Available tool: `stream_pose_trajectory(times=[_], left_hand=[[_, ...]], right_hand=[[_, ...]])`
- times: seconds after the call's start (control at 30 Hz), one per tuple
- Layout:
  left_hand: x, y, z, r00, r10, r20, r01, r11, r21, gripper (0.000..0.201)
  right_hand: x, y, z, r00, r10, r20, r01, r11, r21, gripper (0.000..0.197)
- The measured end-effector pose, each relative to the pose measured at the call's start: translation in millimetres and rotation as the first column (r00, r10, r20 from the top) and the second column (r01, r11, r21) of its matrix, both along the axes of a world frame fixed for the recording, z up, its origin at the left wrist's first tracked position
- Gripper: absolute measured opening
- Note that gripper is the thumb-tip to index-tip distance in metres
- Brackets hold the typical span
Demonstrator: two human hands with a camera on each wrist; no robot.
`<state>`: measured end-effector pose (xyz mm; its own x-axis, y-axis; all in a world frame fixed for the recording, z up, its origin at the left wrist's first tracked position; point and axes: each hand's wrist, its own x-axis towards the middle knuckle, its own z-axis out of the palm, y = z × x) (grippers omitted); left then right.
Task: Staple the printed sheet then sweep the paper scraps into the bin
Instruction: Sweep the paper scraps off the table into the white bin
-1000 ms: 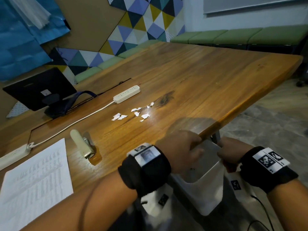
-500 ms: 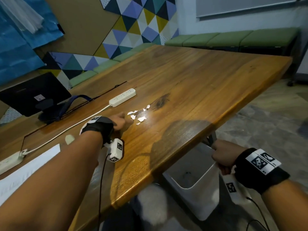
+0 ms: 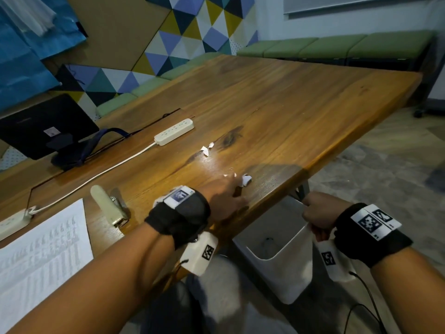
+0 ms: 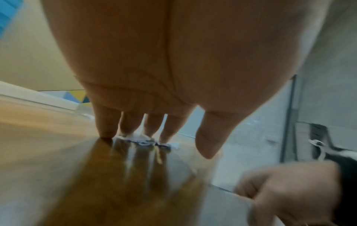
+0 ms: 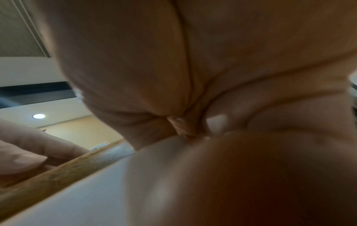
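White paper scraps (image 3: 245,180) lay gathered under the left hand (image 3: 225,197)'s straight fingers (image 4: 105,122), some still behind; the right hand (image 3: 317,213) clamped the bin (image 3: 284,280) rim.

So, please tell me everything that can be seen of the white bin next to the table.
The white bin looks like smooth plastic, rectangular with rounded corners and no lid. It is held tilted, its open top facing up, just below the edge of the wooden table. The right hand grips its far rim. A few small dark specks lie inside; otherwise the interior looks bare. Its base is hidden.
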<state>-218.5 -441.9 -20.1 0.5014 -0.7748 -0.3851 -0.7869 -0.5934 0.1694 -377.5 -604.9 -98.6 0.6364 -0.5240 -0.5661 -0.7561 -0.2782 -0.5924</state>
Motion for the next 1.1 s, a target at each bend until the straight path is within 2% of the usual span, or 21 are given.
stream_pose_trajectory(times=[0.17,0.3,0.4,0.53,0.63,0.7,0.8,0.87,0.97,1.1], left_hand=[[-50.0,3.9,-10.3,0.974,-0.220,0.058,0.224,0.971,-0.086,0.057],[-75.1,5.2,-13.6,0.949,-0.287,0.132,0.297,0.952,-0.068,0.057],[-83.7,5.9,-9.7,0.926,-0.335,0.173,0.357,0.927,-0.117,0.050],[-68.6,3.9,0.7,0.957,-0.262,0.122,0.286,0.917,-0.276,0.035],[-42.1,-5.4,16.6,0.994,-0.093,0.055,0.106,0.938,-0.330,0.041],[-16.4,-14.7,27.1,0.997,0.023,0.074,-0.001,0.962,-0.273,0.051],[30.8,-27.6,34.6,0.981,0.187,0.048,-0.169,0.951,-0.260,0.061],[59.6,-35.2,32.0,0.963,0.248,0.108,-0.224,0.954,-0.197,0.067],[90.2,-45.7,21.8,0.951,0.248,0.183,-0.248,0.968,-0.026,0.074],[97.8,-56.5,6.4,0.972,0.211,0.101,-0.218,0.974,0.066,0.068]], right_hand=[[-2.5,2.4,2.6,1.000,-0.005,0.030,0.005,1.000,-0.006,0.029],[-3.4,2.9,3.9,1.000,0.006,0.017,-0.005,0.999,-0.037,0.031],[-4.3,2.0,5.8,1.000,0.008,0.019,-0.007,0.999,-0.049,0.031],[-5.4,0.3,7.4,1.000,0.007,0.021,-0.007,1.000,-0.023,0.033],[-3.5,0.8,9.2,1.000,0.002,0.012,-0.002,0.999,-0.048,0.030],[-2.9,0.6,9.2,1.000,0.000,0.007,0.001,0.998,-0.065,0.029],[-3.7,-0.8,6.8,1.000,0.003,-0.011,-0.004,0.999,-0.039,0.029],[-4.5,-1.3,5.7,1.000,0.015,-0.014,-0.015,1.000,-0.019,0.028],[-3.1,-1.6,6.3,0.999,0.025,-0.021,-0.025,1.000,-0.009,0.023],[-5.1,-3.5,5.5,1.000,0.018,-0.021,-0.018,1.000,0.016,0.026]])
